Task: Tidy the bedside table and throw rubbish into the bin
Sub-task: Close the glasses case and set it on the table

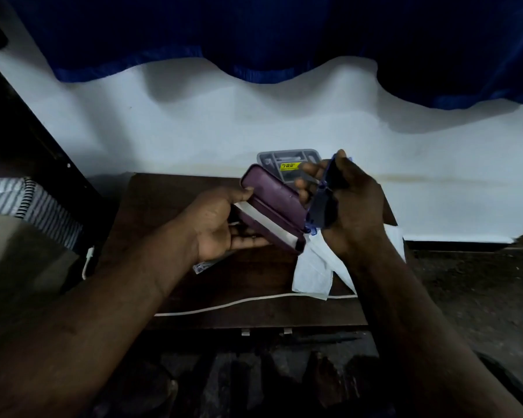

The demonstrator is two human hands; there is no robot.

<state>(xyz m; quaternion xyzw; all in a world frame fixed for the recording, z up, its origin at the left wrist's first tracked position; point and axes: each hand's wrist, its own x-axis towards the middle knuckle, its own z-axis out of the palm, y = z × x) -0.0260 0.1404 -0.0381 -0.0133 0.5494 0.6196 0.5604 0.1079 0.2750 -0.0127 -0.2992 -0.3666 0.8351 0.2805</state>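
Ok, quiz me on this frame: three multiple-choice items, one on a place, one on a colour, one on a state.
1. Where does the white cable lie?
A. Across the bedside table
B. In the bin
C. On the curtain

2. What colour is the case in the left hand?
A. Green
B. Purple
C. Orange

3. What is the right hand doing?
A. Resting flat and empty
B. Gripping blue glasses
C. Pulling the curtain

Answers: 1 A, it runs along the tabletop's near edge; 2 B, the purple case is plainly purple; 3 B, the fingers close around the frame.

blue curtain (pixel 254 31) hangs above | white wall (pixel 194 122) (shadowed) | striped cloth (pixel 43 206) far left
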